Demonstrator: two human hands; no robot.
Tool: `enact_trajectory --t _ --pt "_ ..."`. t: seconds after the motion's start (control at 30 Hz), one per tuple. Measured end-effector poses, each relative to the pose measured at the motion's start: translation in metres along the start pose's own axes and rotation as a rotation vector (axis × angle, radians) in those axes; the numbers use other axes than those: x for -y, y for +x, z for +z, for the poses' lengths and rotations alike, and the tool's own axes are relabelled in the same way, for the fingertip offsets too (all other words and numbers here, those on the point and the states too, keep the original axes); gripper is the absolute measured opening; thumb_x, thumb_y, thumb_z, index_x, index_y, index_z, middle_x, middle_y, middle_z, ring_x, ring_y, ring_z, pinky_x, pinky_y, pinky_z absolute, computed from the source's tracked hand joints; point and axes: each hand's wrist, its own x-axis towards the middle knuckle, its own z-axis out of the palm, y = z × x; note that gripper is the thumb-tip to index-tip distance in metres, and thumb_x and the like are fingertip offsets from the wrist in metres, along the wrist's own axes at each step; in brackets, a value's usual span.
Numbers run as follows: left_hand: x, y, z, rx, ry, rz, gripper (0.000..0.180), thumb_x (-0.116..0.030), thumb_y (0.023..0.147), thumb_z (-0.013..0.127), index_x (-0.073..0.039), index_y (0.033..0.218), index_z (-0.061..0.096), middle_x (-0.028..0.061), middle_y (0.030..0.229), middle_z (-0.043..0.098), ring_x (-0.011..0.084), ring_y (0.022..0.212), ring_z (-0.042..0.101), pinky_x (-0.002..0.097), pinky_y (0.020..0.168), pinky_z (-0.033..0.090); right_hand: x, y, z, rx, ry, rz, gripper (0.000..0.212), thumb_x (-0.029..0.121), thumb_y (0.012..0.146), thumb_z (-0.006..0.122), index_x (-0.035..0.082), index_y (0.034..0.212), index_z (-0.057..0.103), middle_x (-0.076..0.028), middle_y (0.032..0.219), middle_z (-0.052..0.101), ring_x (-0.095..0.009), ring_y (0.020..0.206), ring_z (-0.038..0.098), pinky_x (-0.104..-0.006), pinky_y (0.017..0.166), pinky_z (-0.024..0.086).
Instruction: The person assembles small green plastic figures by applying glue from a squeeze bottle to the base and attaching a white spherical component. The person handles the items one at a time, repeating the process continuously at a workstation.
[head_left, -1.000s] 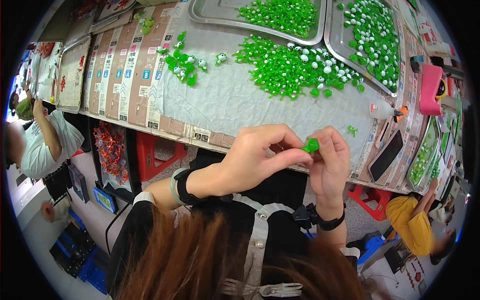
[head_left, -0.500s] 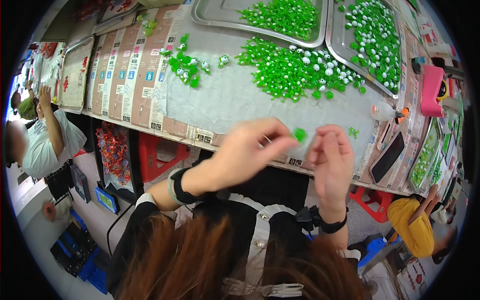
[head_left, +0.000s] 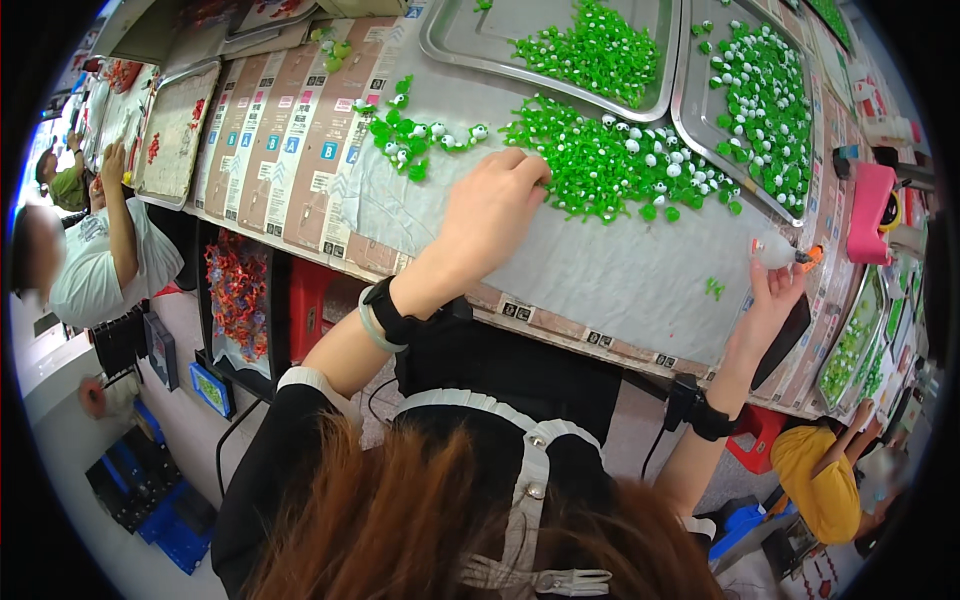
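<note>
My left hand reaches over the worktable, its fingers curled together at the left edge of a pile of small green plastic figure parts. What its fingertips pinch, if anything, is hidden. At the right, my right hand has its fingers closed on a small white squeeze bottle with a dark tip and orange cap. Several green figures with white ball eyes lie left of the pile. A small green piece lies on the sheet left of my right hand.
Metal trays of green bodies and white-eyed heads stand behind the pile. A dark phone lies partly behind my right forearm. A pink holder stands farther right. Co-workers sit at both sides.
My hands, earlier together around a green piece in front of me, have parted. The left has moved up to the pile's edge; the right has moved right onto the bottle.
</note>
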Motion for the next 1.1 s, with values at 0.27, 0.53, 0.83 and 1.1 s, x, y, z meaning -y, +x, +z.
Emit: enact_trajectory --t 0.27,0.53,0.83,1.1 --pt "-0.005 -0.004 -0.008 0.021 -0.208 -0.163 0.013 -0.004 0.069 0.056 -0.002 0.081 0.052 0.0095 0.074 0.053 0.0210 0.063 0.052 0.0285 0.054 0.042 -0.012 0.029 -0.014 0.193 -0.008 0.148 0.028 0.009 0.075 0.056 0.001 0.100 0.047 -0.003 0.092 0.053 -0.009 0.081 0.049 -0.0220 0.074 0.036" --pt "-0.003 -0.003 -0.011 0.117 -0.121 -0.197 0.016 -0.004 0.069 0.054 -0.001 0.084 0.050 0.0107 0.078 0.053 0.0219 0.065 0.053 0.0297 0.058 0.043 0.044 0.000 -0.006 0.047 0.193 0.100 0.025 0.004 0.079 0.049 -0.004 0.102 0.043 -0.010 0.099 0.050 -0.014 0.091 0.048 -0.0254 0.081 0.036" --pt "-0.007 -0.002 -0.014 0.119 -0.045 -0.165 0.010 -0.006 0.070 0.053 -0.002 0.079 0.053 0.0115 0.073 0.051 0.0253 0.066 0.052 0.0315 0.058 0.041 0.070 -0.042 0.005 0.241 0.327 0.096 0.029 0.002 0.077 0.051 -0.004 0.104 0.043 -0.010 0.100 0.050 -0.014 0.092 0.047 -0.0279 0.084 0.033" --pt "0.001 -0.009 -0.009 -0.059 -0.172 -0.154 0.008 -0.007 0.072 0.053 -0.002 0.079 0.053 0.0110 0.074 0.051 0.0244 0.068 0.051 0.0301 0.059 0.041 0.069 -0.064 0.021 0.380 0.390 0.140 0.031 0.005 0.076 0.052 -0.003 0.104 0.042 -0.010 0.101 0.050 -0.016 0.095 0.046 -0.0292 0.087 0.031"
